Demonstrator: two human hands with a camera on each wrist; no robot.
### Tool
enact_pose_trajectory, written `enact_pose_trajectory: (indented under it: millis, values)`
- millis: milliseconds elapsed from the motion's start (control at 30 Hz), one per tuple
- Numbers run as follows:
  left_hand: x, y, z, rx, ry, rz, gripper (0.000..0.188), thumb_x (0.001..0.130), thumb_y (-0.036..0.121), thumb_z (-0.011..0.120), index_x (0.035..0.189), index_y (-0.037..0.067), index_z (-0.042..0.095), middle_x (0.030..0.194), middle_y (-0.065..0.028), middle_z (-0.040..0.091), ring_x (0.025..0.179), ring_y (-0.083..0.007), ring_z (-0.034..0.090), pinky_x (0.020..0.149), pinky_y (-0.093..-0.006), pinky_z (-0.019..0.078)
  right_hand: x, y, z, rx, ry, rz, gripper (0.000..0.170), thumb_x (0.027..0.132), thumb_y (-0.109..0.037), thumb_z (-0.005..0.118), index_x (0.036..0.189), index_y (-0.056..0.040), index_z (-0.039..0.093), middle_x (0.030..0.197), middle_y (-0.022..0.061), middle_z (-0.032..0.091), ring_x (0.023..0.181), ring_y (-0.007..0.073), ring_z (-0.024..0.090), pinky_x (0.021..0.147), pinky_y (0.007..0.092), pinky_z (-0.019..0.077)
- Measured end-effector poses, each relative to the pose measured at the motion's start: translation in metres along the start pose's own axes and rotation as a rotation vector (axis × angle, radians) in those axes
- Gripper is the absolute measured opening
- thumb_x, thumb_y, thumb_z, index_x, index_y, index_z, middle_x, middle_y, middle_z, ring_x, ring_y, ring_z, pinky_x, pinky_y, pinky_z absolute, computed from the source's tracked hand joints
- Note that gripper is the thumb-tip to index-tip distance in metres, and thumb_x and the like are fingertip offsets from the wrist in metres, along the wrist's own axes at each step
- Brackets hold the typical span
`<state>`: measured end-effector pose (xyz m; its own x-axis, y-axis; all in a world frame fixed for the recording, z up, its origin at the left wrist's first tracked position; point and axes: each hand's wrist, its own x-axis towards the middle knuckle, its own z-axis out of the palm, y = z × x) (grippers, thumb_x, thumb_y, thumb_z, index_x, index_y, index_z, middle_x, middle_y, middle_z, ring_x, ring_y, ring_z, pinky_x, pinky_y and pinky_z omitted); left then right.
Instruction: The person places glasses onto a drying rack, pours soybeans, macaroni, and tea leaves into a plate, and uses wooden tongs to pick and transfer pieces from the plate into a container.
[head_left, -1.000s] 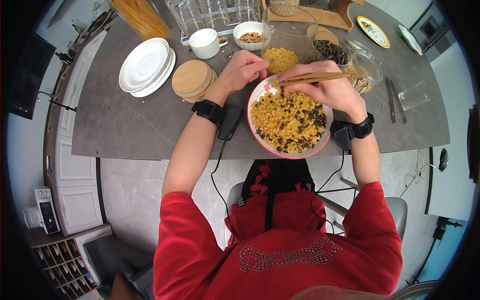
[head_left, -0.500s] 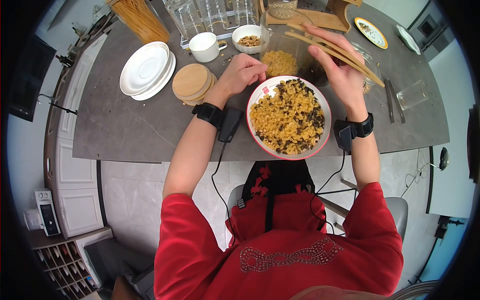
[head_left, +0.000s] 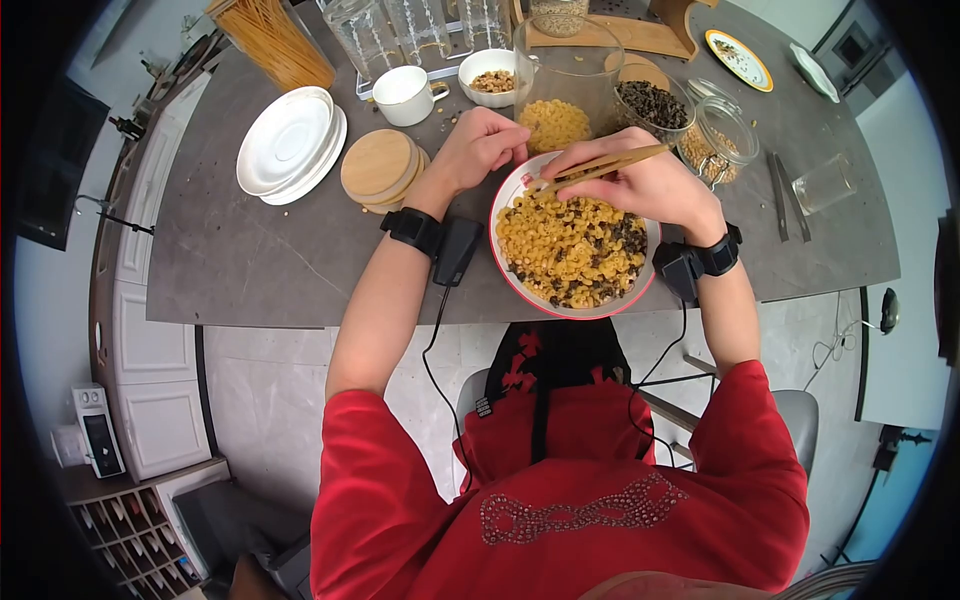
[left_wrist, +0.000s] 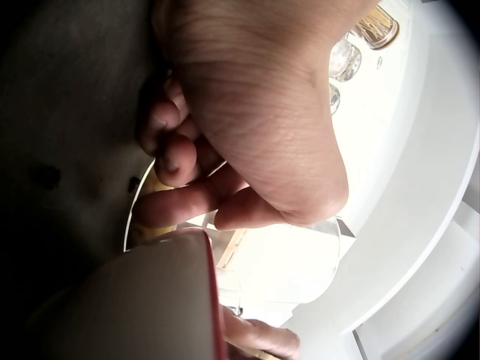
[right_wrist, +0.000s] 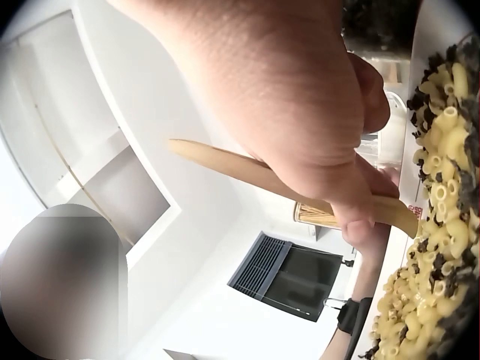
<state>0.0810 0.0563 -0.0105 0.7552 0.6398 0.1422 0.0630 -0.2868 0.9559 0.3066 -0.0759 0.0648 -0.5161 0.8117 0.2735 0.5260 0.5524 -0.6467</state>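
My right hand [head_left: 655,185] grips wooden tongs [right_wrist: 217,161], their tips dipping into a red-rimmed white bowl [head_left: 512,190] at the table's front edge. Yellow elbow pasta [head_left: 565,240] mixed with dark bits fills this bowl. In the right wrist view the tong tip meets the pasta by the bowl's wall. My left hand [head_left: 482,150] rests just beyond the bowl's far left rim, fingers loosely curled. Those fingers overlap the lower side of a tall glass container [head_left: 568,65] holding more yellow pasta; the left wrist view shows nothing gripped in them.
Left of the hands are wooden coasters [head_left: 378,165], stacked white plates [head_left: 285,140] and a white cup [head_left: 403,95]. A small bowl [head_left: 490,98] of nuts stands behind. To the right are a bowl of dark bits [head_left: 650,103], an open jar [head_left: 718,150], metal tongs [head_left: 782,200] and a glass [head_left: 825,185].
The right hand lifted the wooden tongs out of the bowl, up and right beside the glass container, then brought them back down into the bowl. The left hand stayed nearly still.
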Motion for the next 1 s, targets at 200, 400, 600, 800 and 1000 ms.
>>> enact_pose_trajectory:
  millis: [200,400,600,800,1000]
  values:
    - [-0.001,0.000,0.001,-0.020,-0.001,0.002,0.043,0.101,0.028,0.060,0.073,-0.003,0.070,0.053,0.0029,0.047,0.050,-0.0054,0.040,0.050,-0.0256,0.0291,0.002,0.001,0.011,0.002,0.033,-0.035,0.025,0.088,-0.022,0.081,0.110,-0.0110,0.079,0.099,0.0065,0.080,0.086,0.0285,0.075,0.078,0.0344,0.0587]
    - [-0.001,-0.001,0.000,-0.010,0.006,0.002,0.043,0.101,0.028,0.060,0.073,-0.003,0.070,0.053,0.0030,0.047,0.050,-0.0054,0.040,0.050,-0.0254,0.0287,0.000,-0.004,0.002,0.001,0.070,0.001,0.023,0.087,-0.022,0.082,0.108,-0.0111,0.080,0.098,0.0060,0.079,0.084,0.0271,0.075,0.075,0.0345,0.0576]
    - [0.000,0.002,0.001,-0.022,0.018,-0.003,0.041,0.099,0.026,0.062,0.071,-0.003,0.071,0.053,0.0021,0.049,0.050,-0.0058,0.042,0.049,-0.0262,0.0298,-0.002,-0.001,-0.004,-0.037,0.026,-0.005,0.023,0.087,-0.022,0.082,0.107,-0.0105,0.079,0.098,0.0071,0.079,0.084,0.0285,0.075,0.075,0.0352,0.0571]
    - [0.000,0.000,0.001,-0.034,0.005,-0.012,0.040,0.099,0.025,0.062,0.072,-0.003,0.071,0.053,0.0021,0.049,0.051,-0.0057,0.042,0.050,-0.0262,0.0299,-0.002,-0.001,-0.001,-0.027,0.014,0.042,0.023,0.087,-0.023,0.082,0.105,-0.0098,0.079,0.096,0.0087,0.079,0.084,0.0297,0.074,0.076,0.0355,0.0567]
    - [-0.002,-0.001,0.002,-0.019,0.011,-0.006,0.042,0.101,0.026,0.060,0.072,-0.002,0.070,0.054,0.0037,0.047,0.051,-0.0048,0.039,0.050,-0.0251,0.0282,-0.002,-0.001,-0.004,-0.063,0.010,0.064,0.022,0.088,-0.022,0.081,0.105,-0.0091,0.079,0.097,0.0056,0.079,0.084,0.0284,0.073,0.076,0.0341,0.0567]
